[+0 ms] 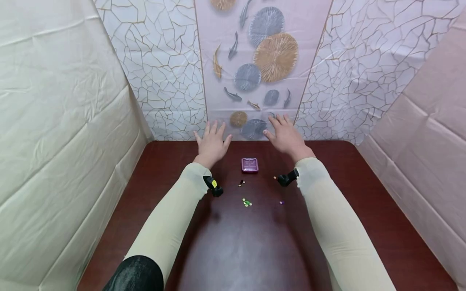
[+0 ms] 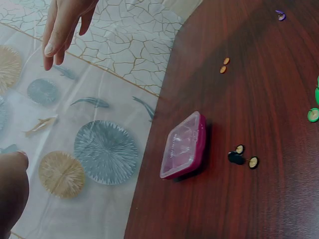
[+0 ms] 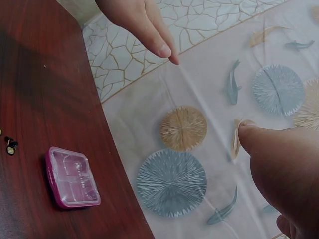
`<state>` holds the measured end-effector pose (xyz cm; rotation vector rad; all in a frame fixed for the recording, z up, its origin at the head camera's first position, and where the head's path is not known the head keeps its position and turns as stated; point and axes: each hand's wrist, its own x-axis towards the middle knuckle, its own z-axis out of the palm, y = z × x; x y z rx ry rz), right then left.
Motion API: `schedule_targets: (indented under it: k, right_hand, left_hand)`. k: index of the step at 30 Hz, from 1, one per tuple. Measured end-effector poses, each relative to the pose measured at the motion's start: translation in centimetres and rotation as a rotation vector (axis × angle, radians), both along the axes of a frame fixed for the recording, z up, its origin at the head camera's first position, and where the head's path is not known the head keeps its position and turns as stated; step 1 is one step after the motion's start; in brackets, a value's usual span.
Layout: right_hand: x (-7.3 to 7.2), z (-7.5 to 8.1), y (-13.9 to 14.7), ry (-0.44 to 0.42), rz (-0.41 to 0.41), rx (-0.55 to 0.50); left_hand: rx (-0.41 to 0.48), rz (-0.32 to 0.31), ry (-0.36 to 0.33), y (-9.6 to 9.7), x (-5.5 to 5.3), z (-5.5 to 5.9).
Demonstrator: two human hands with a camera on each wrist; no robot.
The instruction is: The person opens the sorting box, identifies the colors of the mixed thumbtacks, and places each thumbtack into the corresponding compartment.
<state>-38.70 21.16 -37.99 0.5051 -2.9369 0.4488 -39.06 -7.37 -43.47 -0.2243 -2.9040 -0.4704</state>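
Both hands are raised with fingers spread, holding nothing. My left hand (image 1: pixel 211 146) is over the far edge of the table, to the left of a small pink box (image 1: pixel 249 165). Over the same edge on the other side is my right hand (image 1: pixel 287 138), to the right of the box. The box is shut, and compartments show through its clear lid (image 3: pixel 75 177). Near it lie small black pieces (image 2: pixel 236 158) with pale round faces. Similar green pieces (image 1: pixel 246 203) lie in a cluster closer to me.
Two small orange pieces (image 2: pixel 225 65) and a purple one (image 1: pixel 281 203) lie on the right side of the dark red-brown table (image 1: pixel 240 250). A patterned cloth (image 1: pixel 251 97) hangs behind the far edge. Pale fabric walls (image 1: pixel 65 133) stand on both sides.
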Motion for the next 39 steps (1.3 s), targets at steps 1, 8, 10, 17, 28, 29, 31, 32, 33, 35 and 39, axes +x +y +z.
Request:
schedule_targets:
  k: [1,8,10,17,28,29,31,32,33,35,39]
  right_hand:
    - [-0.1,-0.1,0.0,0.004,0.002,0.000]
    - [-0.5,-1.6,0.1,0.010,0.030,-0.049]
    - [-0.5,-2.8,0.3,0.023,0.047,-0.104]
    - [0.6,-9.4,0.4,-0.067,0.132,-0.242]
    - [0.5,-13.4,-0.3,-0.151,0.173,-0.186]
    - [0.4,-13.5,-0.4,-0.153,0.187,-0.177]
    - [0.3,-13.8,-0.6,-0.160,0.208,-0.163]
    - [0.3,-13.9,-0.7,-0.161,0.213,-0.161]
    - [0.2,-14.0,-0.8,-0.158,0.213,-0.162]
    - [0.2,-14.2,-0.9,-0.142,0.209,-0.166]
    - [0.1,-14.6,-1.0,-0.113,0.202,-0.182]
  left_hand:
    - [-0.001,-0.003,-0.005,0.0,-0.1,-0.1]
    - [0.097,-0.077,-0.013,-0.4,-0.5,-2.5]
    - [0.214,-0.107,-0.015,-0.5,-0.5,-3.9]
    - [0.576,-0.208,-0.204,-0.5,0.9,-9.7]
    - [0.556,-0.302,-0.287,1.9,0.6,-11.4]
    - [0.546,-0.300,-0.293,2.1,0.5,-11.4]
    - [0.531,-0.301,-0.294,2.3,0.3,-11.5]
    - [0.532,-0.302,-0.292,2.4,0.3,-11.6]
    - [0.528,-0.304,-0.286,2.5,0.2,-11.7]
    - [0.532,-0.309,-0.270,2.6,0.1,-11.9]
    - [0.537,-0.290,-0.253,2.8,0.0,-12.5]
